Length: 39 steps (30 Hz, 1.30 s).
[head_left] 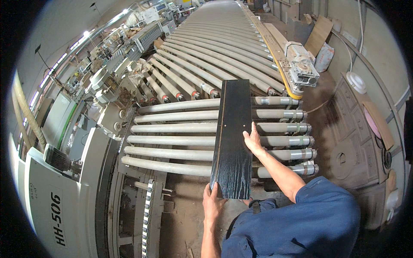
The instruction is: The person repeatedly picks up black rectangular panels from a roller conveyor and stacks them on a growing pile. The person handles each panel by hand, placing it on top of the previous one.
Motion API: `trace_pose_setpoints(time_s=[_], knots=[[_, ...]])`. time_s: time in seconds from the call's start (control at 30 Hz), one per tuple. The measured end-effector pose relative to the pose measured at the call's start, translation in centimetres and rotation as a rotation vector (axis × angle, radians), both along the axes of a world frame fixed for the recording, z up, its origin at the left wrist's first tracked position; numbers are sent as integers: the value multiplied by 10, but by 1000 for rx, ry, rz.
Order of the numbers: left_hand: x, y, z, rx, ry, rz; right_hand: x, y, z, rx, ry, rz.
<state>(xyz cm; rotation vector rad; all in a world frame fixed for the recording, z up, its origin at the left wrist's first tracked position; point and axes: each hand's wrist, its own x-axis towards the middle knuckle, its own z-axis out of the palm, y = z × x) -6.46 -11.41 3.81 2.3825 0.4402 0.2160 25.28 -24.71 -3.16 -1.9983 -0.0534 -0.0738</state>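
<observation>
A long black wood-grain board [232, 146] lies lengthwise across the near rollers, its close end reaching out past them toward me. A pale groove runs along its left side, and two small holes show near its middle. My left hand [212, 200] grips the near left corner, thumb on top and the other fingers partly hidden by the board. Along the right edge, about midway, my right hand [254, 139] clasps the board with its thumb on the face; the fingers below are partly out of sight.
Beneath the board is a short roller conveyor [172, 140], joined to a long roller table [215, 38] going far back. A white machine [56, 202] stands at the left. A motor [301, 64] sits beside the yellow-edged rail; carved panels [344, 129] lean on the right.
</observation>
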Motion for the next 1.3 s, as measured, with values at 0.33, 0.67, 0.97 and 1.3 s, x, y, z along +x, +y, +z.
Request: trace_pose_setpoints(time_s=[0.33,0.67,0.97,1.3], knots=[[9,2,-17,12,-50,-18,7,-2,6,88,-8,7],[1,-3,-33,33,-127,-23,5,-11,11,104,-7,4],[-8,-8,-26,12,-88,5,3,-18,27,138,120,58],[-118,2,-98,-236,58,495,5,17,36,-186,-443,148]])
